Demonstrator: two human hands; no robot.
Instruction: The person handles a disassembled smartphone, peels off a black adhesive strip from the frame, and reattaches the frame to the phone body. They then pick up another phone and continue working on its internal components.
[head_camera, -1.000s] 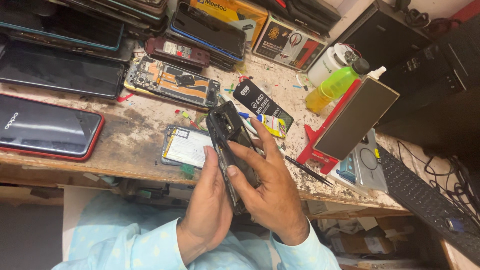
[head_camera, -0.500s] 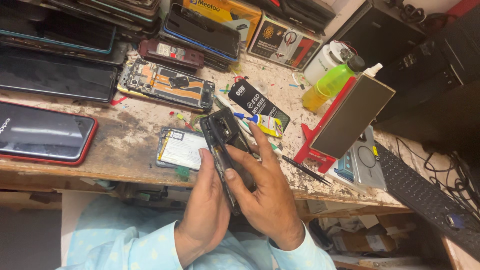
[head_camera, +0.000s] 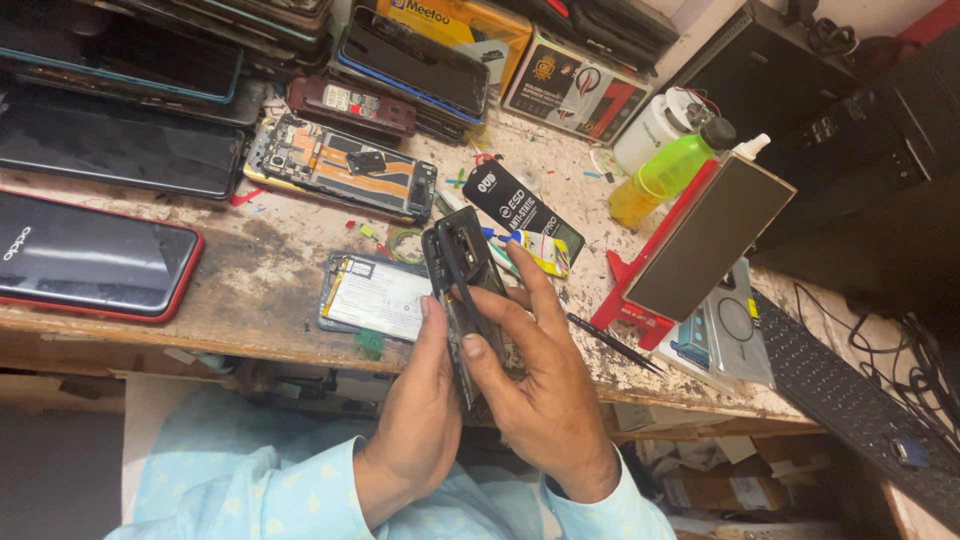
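At the near edge of the worn, paint-flecked wooden workbench (head_camera: 250, 270), both hands grip a black opened phone body with its inner frame showing (head_camera: 462, 270), held tilted on its long edge just above the bench's front lip. From the left side of the phone, the left hand (head_camera: 415, 420) wraps it, thumb up along the frame; the right hand (head_camera: 545, 390) clasps it from the right, its fingers spread across the back and the thumb pressed on the inner face. Pale blue patterned sleeves cover both wrists.

Just left of the phone lies a flat white phone battery in a grey tray (head_camera: 375, 295), touching or nearly touching the phone's far end. To the right a thin black pointed tool (head_camera: 612, 343) rests on the bench, near the foot of a red stand bearing a tan slab (head_camera: 700, 240). Bare room for moving is mostly the stained strip between the battery and a red-cased black phone lying face up (head_camera: 90, 258) at the near left edge.

Farther off sits an opened phone with orange and green circuitry exposed (head_camera: 340, 165), a black antistatic packet (head_camera: 520, 205), and a yellow-green squeeze bottle (head_camera: 668, 175). Stacked dark phones and boxes crowd the far edge
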